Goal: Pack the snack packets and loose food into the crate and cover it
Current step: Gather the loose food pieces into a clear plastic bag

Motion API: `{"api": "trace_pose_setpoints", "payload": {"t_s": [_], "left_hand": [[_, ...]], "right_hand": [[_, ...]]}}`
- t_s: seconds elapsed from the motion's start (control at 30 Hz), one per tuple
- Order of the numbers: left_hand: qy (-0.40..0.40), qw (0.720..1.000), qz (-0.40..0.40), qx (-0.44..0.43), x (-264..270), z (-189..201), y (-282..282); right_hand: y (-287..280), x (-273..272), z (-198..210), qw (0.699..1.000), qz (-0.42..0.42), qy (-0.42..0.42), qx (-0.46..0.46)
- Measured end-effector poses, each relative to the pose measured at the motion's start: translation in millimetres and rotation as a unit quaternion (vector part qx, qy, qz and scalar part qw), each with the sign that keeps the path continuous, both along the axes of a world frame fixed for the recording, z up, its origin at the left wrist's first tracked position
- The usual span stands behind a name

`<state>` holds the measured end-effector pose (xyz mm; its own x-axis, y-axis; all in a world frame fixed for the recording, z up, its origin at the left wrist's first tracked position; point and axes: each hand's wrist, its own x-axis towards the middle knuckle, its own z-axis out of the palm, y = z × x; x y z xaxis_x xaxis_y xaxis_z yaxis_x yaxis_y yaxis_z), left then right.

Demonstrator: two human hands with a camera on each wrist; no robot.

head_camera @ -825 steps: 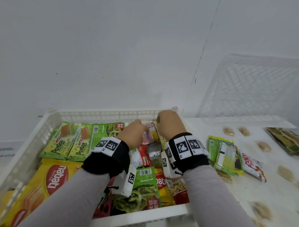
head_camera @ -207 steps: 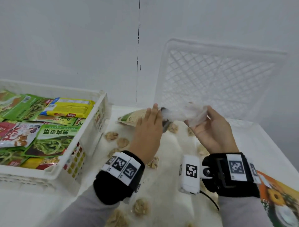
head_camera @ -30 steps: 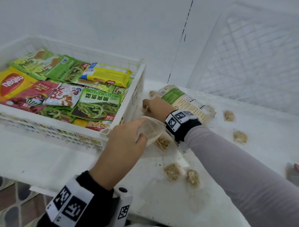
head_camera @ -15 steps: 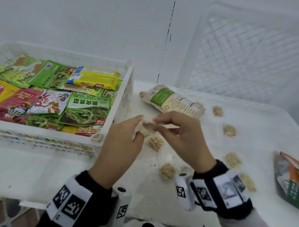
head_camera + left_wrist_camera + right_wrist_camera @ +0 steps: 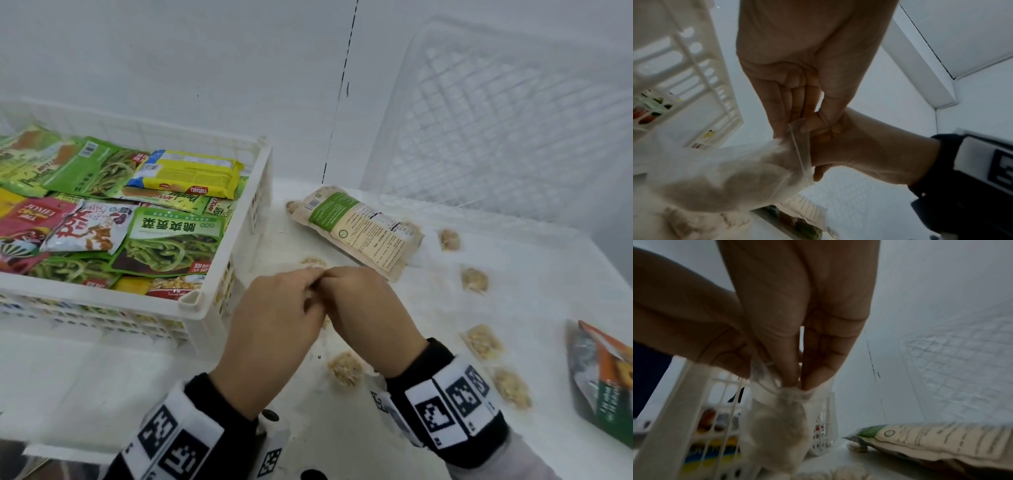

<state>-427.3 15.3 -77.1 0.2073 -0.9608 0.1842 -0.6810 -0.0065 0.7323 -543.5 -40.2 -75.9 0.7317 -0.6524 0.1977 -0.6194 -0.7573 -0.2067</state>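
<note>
The left hand [image 5: 274, 329] and right hand [image 5: 368, 308] meet fingertip to fingertip, both pinching the mouth of a clear plastic bag [image 5: 721, 177] that hangs below them with pale loose food inside. At ten o'clock stands the white crate [image 5: 229, 274], full of snack packets [image 5: 171, 240]. At one o'clock a green-and-beige pouch [image 5: 359, 229] lies flat; loose food clusters [image 5: 474, 279] dot the table from two to five o'clock.
</note>
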Motion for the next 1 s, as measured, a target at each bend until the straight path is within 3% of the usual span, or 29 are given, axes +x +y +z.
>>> {"api": "trace_pose_setpoints", "payload": {"t_s": [0.07, 0.13, 0.2, 0.27, 0.33, 0.4, 0.53, 0.67, 0.77, 0.87, 1.0], "left_hand": [[-0.004, 1.0, 0.022, -0.013, 6, -1, -4], [0.006, 0.999, 0.04, -0.015, 15, -2, -6], [0.025, 0.999, 0.044, -0.002, 21, -3, -6], [0.039, 0.998, 0.046, 0.004, 24, -4, -5], [0.048, 0.998, 0.044, 0.002, 24, -6, -3], [0.059, 0.998, 0.037, 0.004, 22, -7, -1], [0.078, 0.996, 0.014, -0.031, 19, 3, 5], [0.108, 0.994, 0.017, -0.013, 22, 1, 5], [0.145, 0.989, 0.017, 0.015, 23, -2, 3], [0.155, 0.988, 0.014, 0.018, 24, -5, 2], [0.155, 0.987, 0.019, 0.021, 27, -8, 0]], "right_hand": [[-8, -4, 9, 0.982, -0.016, -0.122, 0.144], [-22, -11, 21, 0.931, -0.024, -0.258, 0.259], [-41, -14, 24, 0.904, -0.047, -0.315, 0.284], [-62, -10, 17, 0.939, -0.076, -0.249, 0.225], [-77, 0, 6, 0.975, -0.074, -0.119, 0.174], [-85, 12, -10, 0.988, -0.025, 0.031, 0.146], [-90, 31, -34, 0.962, 0.036, 0.229, 0.143], [-93, 36, -41, 0.957, 0.006, 0.25, 0.15], [-94, 31, -39, 0.977, -0.042, 0.172, 0.116], [-95, 14, -30, 0.98, -0.099, -0.014, 0.172], [-74, -7, 1, 0.918, -0.138, -0.322, 0.186]]}}
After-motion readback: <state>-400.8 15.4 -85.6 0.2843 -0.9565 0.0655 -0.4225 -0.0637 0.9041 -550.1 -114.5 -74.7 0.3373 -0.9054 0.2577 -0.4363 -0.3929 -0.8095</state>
